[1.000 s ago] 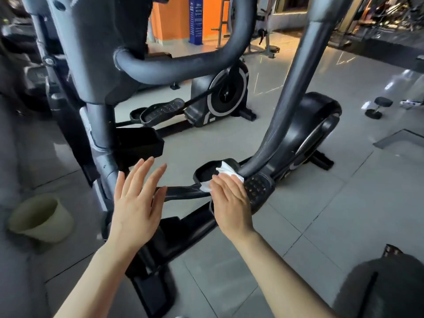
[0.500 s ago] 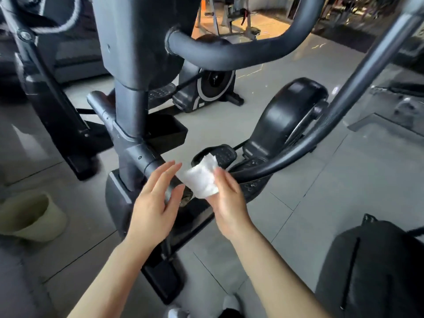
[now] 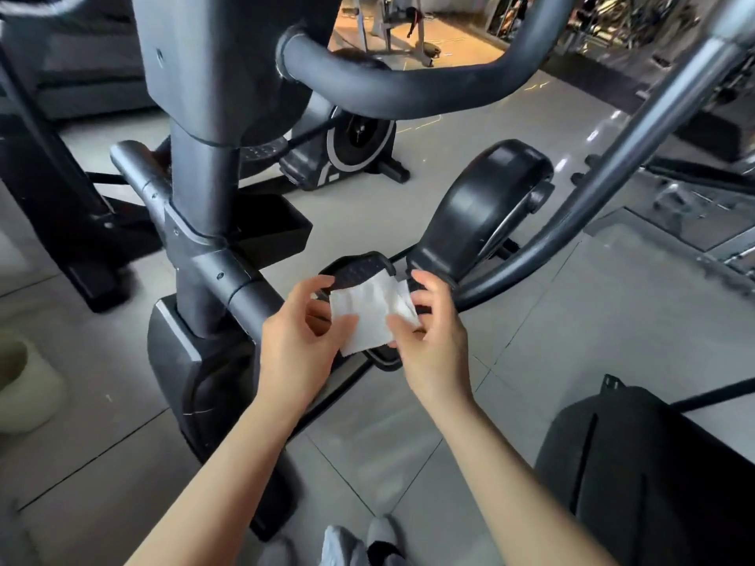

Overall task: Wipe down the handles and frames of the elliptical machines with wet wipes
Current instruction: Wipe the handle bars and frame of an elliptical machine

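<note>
- Both hands hold one white wet wipe [image 3: 369, 316] in mid-air, in front of the body, above the elliptical's pedal [image 3: 359, 268].
- Left hand [image 3: 298, 341]: fingers curled, thumb and fingertips pinching the wipe's left edge.
- Right hand [image 3: 433, 341]: thumb and fingers pinching the wipe's right edge, a bunched corner sticking out above the fingers.
- Wipe is spread roughly flat between the two hands, crumpled and creased; touching no part of the machine.
- Likely step: refolding or opening the wipe to a fresh face before more wiping.
- Key relation: central post [image 3: 204, 222] with its slanted grey tube [image 3: 196, 239] lies up and left of the hands, close beside the left hand; tube's long axis runs from upper left down toward the hands.
- Swing arm [image 3: 613, 177] lies right of the hands, long axis rising from low centre to upper right; right hand is nearer to it.
- Curved handle [image 3: 408, 87] crosses overhead, well above both hands.
- Flywheel cover [image 3: 482, 206] sits just beyond the right hand.
- Pale bucket [image 3: 24, 381] on the floor at far left; dark bag [image 3: 653, 463] at lower right; shoes [image 3: 355, 541] at the bottom edge.
</note>
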Demonstrator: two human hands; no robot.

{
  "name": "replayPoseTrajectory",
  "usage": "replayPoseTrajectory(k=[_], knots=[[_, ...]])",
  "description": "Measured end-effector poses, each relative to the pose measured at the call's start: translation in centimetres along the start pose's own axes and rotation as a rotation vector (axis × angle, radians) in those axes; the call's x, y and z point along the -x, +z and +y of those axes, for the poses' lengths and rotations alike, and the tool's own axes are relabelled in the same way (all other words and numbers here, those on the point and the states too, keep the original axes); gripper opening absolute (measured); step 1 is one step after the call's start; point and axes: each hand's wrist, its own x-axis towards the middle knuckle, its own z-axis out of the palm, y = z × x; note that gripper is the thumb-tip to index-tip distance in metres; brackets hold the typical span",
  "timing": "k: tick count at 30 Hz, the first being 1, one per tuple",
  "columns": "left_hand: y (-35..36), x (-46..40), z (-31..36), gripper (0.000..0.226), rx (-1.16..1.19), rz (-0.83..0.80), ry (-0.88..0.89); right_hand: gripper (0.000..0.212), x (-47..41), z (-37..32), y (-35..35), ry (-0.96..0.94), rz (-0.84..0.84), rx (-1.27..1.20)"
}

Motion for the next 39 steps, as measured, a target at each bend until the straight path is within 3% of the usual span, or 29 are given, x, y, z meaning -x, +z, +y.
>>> replayPoseTrajectory(k=[2, 4, 7, 9, 14, 18, 30, 34, 36, 39], knots=[[-0.6, -0.5, -0.2, 0.039, -0.143, 0.024, 0.022, 0.046, 0.0, 1.4, 1.3, -0.308, 0.023, 0.282], [-1.4, -1.1, -0.5, 0.042, -0.306, -0.003, 0.046, 0.046, 0.3, 2.6, 3.1, -0.501, -0.075, 0.369], [-2.6, -1.7, -0.8, 0.044, -0.436, -0.029, 0.087, 0.06, 1.0, 2.5, 5.9, -0.5, -0.373, 0.318], [-3.2, -1.7, -1.1, 0.043, -0.452, -0.032, 0.066, 0.067, 1.3, 2.6, 7.2, -0.502, -0.437, 0.38], [-4.4, -1.3, -2.5, 0.051, -0.484, 0.007, 0.117, 0.066, 1.4, 3.6, 8.0, -0.576, -0.406, 0.504], [-3.6, -0.7, -3.4, 0.038, -0.463, 0.066, 0.257, 0.067, 0.8, 4.9, 7.3, -0.637, -0.397, 0.634], [1.2, 0.7, -3.9, 0.031, -0.583, 0.056, 0.52, 0.083, -5.2, 9.8, -4.9, -0.791, -0.235, 1.442], [2.3, 0.8, -3.8, 0.031, -0.562, 0.062, 0.503, 0.083, -6.4, 8.2, -7.2, -0.777, -0.192, 1.369], [2.8, 0.7, -3.7, 0.032, -0.539, 0.06, 0.482, 0.072, -6.1, 7.6, -5.7, -0.752, -0.144, 1.247], [3.4, 0.5, -3.6, 0.035, -0.503, 0.053, 0.454, 0.064, -4.6, 7.9, -2.7, -0.708, -0.209, 1.15]])
